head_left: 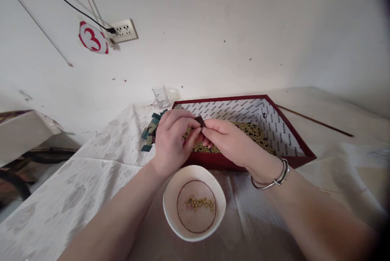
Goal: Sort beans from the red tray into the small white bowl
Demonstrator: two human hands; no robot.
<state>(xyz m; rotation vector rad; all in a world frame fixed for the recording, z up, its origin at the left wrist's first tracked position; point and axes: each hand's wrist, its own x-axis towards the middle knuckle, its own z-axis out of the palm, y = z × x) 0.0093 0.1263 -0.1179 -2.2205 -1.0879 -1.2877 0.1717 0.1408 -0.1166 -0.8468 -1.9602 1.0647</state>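
My left hand [172, 141] and my right hand [230, 139] meet above the near edge of a red tray [300, 147]. Together they pinch a small dark flat piece [200, 121] between their fingertips. The tray is lined with printed white paper and holds a heap of yellow and dark beads [250, 133]. Right below my hands stands a white bowl [170, 208] with a few yellow beads [200, 203] in its middle. A silver bangle [278, 175] sits on my right wrist.
A pile of small teal and tan tiles [151, 129] lies left of the tray. An empty glass [160, 96] stands by the wall behind them. A thin stick [313, 120] lies to the right. The table carries a pale patterned cloth [76, 196].
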